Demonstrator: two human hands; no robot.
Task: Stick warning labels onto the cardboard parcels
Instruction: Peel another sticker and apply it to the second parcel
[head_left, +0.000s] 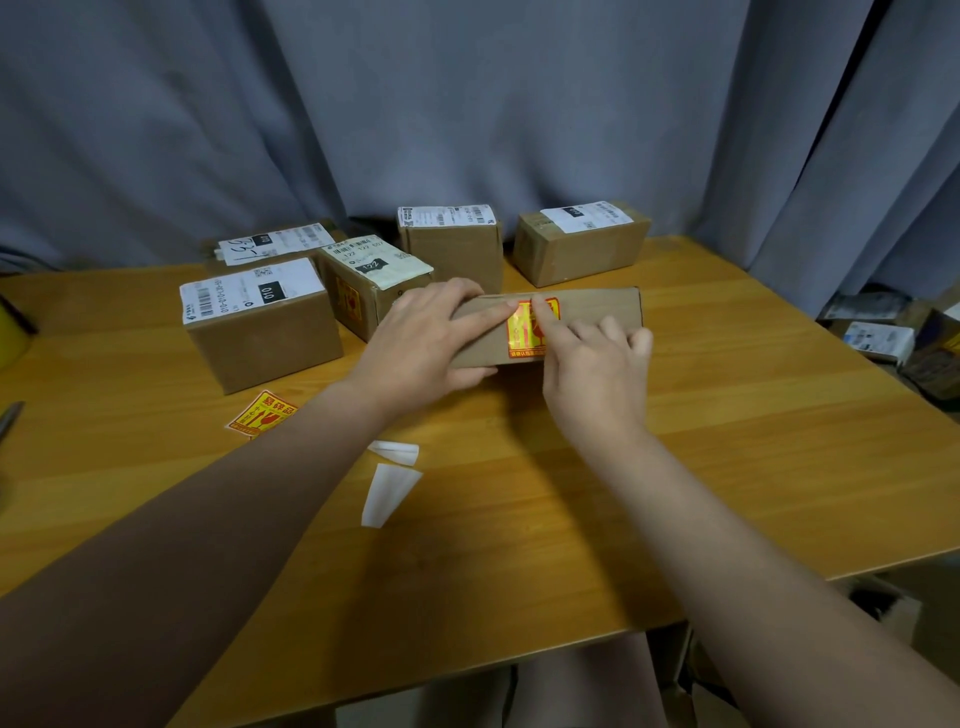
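A long brown cardboard parcel (592, 317) lies in the middle of the wooden table (727, 441). A red and yellow warning label (527, 332) is on its near face. My left hand (426, 338) grips the parcel's left end, with the index finger stretched onto the label. My right hand (592, 364) presses its index finger on the label's top, the other fingers curled. A spare warning label (262, 413) lies flat on the table to the left. Two white backing strips (389, 480) lie near my forearms.
Several other parcels with white shipping labels stand behind: one at left (265, 327), one bearing a warning label (369, 291), one flat at the back left (275, 244), and two further back (452, 244) (582, 241). A grey curtain (467, 104) hangs behind. More packages (883, 338) lie on the floor, right.
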